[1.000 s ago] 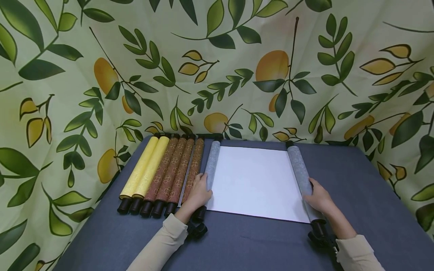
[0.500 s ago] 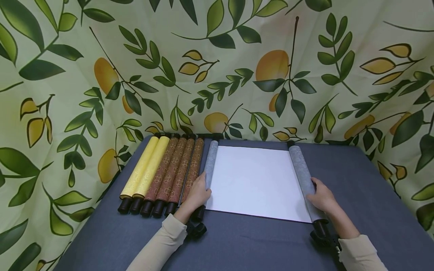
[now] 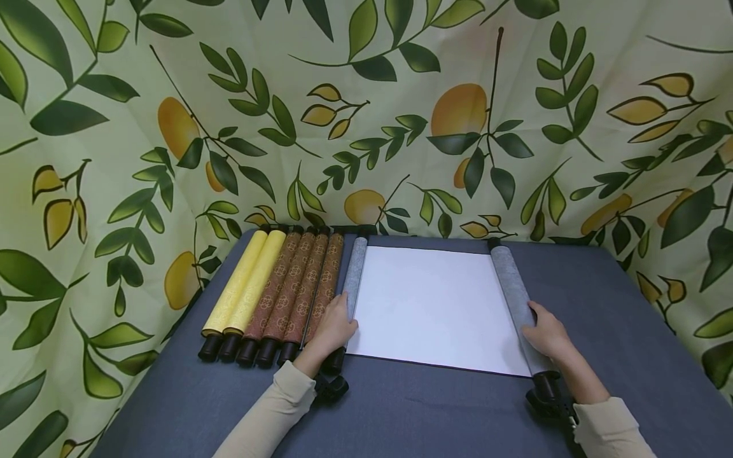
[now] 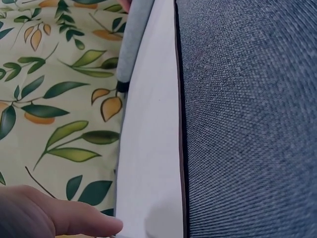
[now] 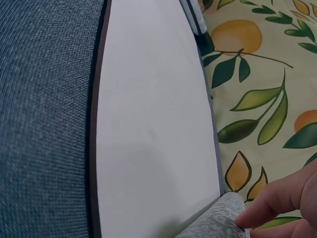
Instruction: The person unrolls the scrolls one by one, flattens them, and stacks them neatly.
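Observation:
A hanging scroll with a white sheet (image 3: 429,305) lies partly unrolled on the table, a grey patterned roll at either side. My left hand (image 3: 335,323) holds the left roll (image 3: 356,264), its thumb on the side toward the sheet. My right hand (image 3: 546,332) grips the right roll (image 3: 508,273) past its middle, toward the near end. In the right wrist view the fingers (image 5: 277,198) pinch the patterned roll's surface. The left wrist view shows the left thumb (image 4: 84,218) beside the sheet; the roll under it is mostly hidden. Black knobs cap the rolls.
Left of the scroll lie two yellow rolled scrolls (image 3: 254,280) and several brown patterned ones (image 3: 294,283), side by side with black ends. The brown one farthest right is close against my left hand. A leaf-print cloth (image 3: 401,95) hangs behind the blue-grey table (image 3: 435,420).
My right hand and the right roll have shifted a little to the right, and the left roll slightly left. More of the white sheet now shows between the rolls.

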Tool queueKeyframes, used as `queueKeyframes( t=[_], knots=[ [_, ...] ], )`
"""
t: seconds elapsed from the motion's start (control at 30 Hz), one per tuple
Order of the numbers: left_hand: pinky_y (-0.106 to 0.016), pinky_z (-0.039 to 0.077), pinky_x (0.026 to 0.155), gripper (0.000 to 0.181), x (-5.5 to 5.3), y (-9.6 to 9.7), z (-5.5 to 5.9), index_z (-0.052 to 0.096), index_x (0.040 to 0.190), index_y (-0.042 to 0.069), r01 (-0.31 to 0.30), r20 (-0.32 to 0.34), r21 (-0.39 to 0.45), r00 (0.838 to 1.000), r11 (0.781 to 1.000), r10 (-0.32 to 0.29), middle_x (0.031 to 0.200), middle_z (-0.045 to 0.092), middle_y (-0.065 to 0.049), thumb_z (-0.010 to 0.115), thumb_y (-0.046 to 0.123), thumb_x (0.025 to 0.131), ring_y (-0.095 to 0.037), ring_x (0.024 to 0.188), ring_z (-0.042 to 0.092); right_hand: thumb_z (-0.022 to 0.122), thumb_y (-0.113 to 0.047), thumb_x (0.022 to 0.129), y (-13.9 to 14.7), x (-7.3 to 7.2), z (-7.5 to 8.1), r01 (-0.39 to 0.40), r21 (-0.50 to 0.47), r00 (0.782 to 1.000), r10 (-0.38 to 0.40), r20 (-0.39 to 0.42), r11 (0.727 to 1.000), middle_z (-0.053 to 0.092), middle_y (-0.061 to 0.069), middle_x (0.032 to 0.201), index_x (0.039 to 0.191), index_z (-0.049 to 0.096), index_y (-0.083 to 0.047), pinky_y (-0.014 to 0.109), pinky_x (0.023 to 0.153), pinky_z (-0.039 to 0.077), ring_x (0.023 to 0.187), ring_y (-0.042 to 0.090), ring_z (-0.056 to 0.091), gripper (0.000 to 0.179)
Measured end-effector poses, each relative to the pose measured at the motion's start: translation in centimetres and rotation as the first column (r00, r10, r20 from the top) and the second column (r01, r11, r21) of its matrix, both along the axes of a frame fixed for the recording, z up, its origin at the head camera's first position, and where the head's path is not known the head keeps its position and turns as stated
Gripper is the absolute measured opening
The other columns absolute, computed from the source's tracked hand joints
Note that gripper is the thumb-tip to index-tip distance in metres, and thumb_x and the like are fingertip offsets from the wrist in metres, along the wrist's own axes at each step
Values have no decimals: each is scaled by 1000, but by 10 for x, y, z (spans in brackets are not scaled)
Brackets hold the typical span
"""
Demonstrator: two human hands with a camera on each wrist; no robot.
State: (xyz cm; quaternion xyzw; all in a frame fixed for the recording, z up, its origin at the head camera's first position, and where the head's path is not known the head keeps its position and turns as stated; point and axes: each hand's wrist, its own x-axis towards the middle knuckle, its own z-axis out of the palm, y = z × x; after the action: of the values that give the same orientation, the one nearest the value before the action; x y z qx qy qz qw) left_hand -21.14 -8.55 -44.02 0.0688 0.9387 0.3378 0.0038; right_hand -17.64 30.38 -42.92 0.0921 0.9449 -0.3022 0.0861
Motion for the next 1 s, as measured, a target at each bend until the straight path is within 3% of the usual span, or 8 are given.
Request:
queueKeyframes(
  t=[0.4, 0.73, 1.0],
  knots=[
    [-56, 41, 106, 71, -1, 0, 0, 39, 138, -17, 3, -3, -48, 1000, 999, -3, 140, 44, -38, 72, -2, 77, -50, 130, 45, 56, -7, 88, 2, 1, 1, 15, -4, 999, -15, 43, 1000, 17, 47, 144, 145, 8, 19, 67, 104, 34, 129, 62, 25, 78],
    [-56, 42, 106, 69, 1, -1, 1, 40, 137, -17, 5, -25, -45, 1000, 999, -6, 139, 45, -37, 71, -2, 77, -50, 130, 46, 50, 0, 85, 5, 3, 1, 62, -38, 998, -62, 7, 997, 17, 45, 146, 147, 11, 16, 65, 102, 35, 130, 59, 26, 75],
    [-56, 43, 105, 68, 0, 0, 0, 40, 136, -17, 0, -24, -45, 1000, 999, -1, 139, 45, -37, 71, -2, 77, -49, 129, 47, 47, -3, 86, 8, 3, -1, 50, -32, 999, -50, 16, 998, 16, 45, 146, 147, 12, 14, 66, 101, 35, 131, 60, 24, 73]
  ],
)
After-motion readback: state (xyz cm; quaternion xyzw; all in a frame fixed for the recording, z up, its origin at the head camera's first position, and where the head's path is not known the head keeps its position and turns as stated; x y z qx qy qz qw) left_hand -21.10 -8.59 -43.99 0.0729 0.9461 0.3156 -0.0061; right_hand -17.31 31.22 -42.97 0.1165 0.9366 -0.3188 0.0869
